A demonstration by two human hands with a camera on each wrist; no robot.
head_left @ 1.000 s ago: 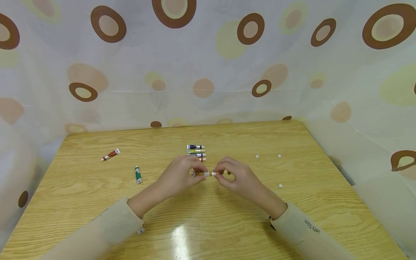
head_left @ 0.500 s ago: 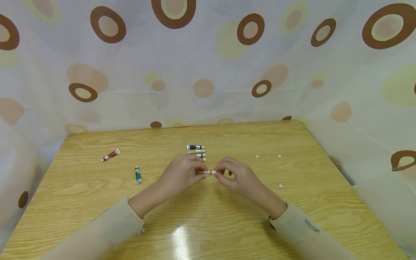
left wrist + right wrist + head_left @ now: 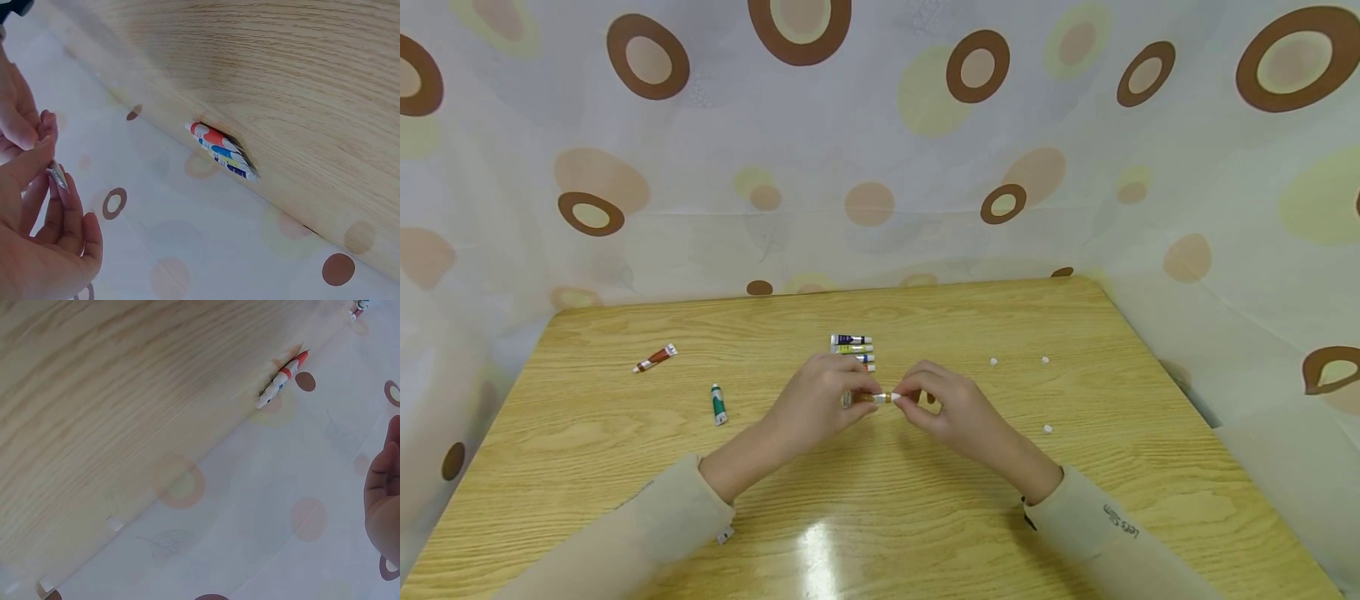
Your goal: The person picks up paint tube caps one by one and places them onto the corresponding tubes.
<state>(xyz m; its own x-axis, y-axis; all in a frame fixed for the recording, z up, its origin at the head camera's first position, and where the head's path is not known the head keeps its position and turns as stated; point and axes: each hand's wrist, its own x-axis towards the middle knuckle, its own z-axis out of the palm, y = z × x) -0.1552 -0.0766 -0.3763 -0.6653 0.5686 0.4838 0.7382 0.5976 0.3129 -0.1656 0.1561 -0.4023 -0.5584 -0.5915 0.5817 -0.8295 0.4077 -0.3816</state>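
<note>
Here, one small brown paint tube (image 3: 871, 398) sits in the middle of the frame, just above the table (image 3: 925, 517); the left hand (image 3: 820, 408) pinches its body, and the right hand (image 3: 943, 408) pinches its white cap (image 3: 893, 398); just above them lie four tubes in a row (image 3: 853, 352); at the left lie one green tube (image 3: 718, 403) and one red tube (image 3: 656, 357); at the right lie three loose white caps (image 3: 1047, 429); the left wrist view shows the row's colours up close (image 3: 222, 152).
</note>
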